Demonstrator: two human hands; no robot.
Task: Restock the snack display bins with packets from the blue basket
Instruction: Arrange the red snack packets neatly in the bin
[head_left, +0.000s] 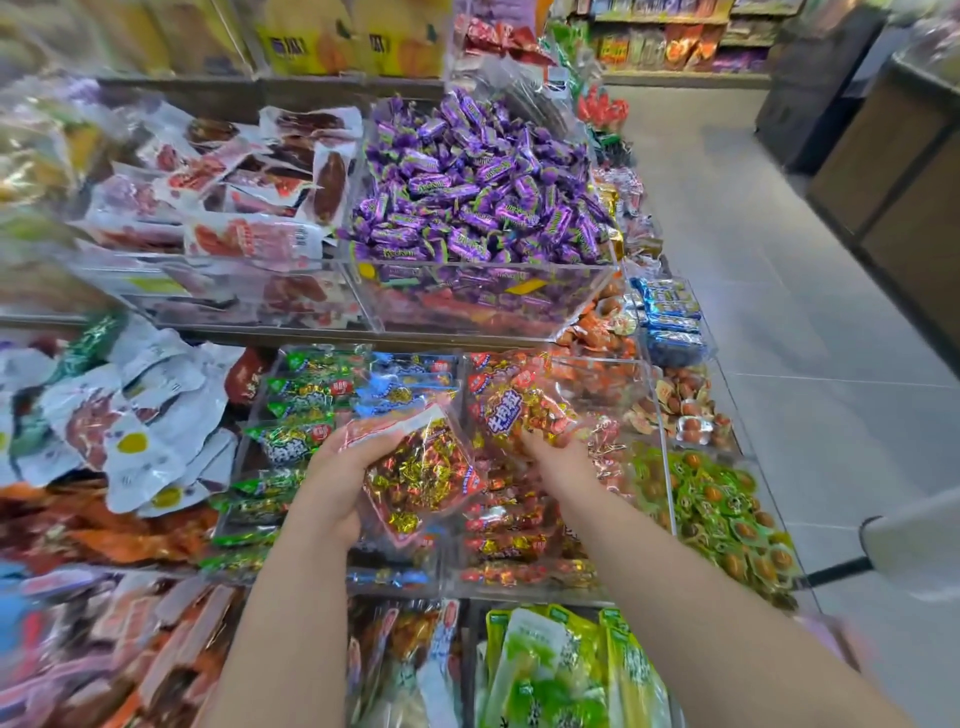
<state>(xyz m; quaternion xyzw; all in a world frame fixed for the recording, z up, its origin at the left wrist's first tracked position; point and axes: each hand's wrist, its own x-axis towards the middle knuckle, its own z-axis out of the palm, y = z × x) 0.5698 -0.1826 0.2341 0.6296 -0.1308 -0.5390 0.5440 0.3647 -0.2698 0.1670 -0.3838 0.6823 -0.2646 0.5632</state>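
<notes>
Our left hand (337, 480) curls round a spare red packet (423, 480), ready next, while our right hand (558, 454) pinches a second packet (517, 413) into the matching bin (669, 483).

A red sweet packet (421, 478) is held tilted above the bins' divider. A second packet (519, 410), also red, rests atop the red-stocked bin (667, 467), near its far end.

A snack shop, tiered clear display bins (483, 291) heaped with purple wrapped sweets (478, 182), sealed meat packets (249, 176) and green pouches (561, 670) in neighbouring compartments, stocked shelves (670, 47) at the far wall, a grey tiled aisle floor (779, 260) beside the display.
</notes>
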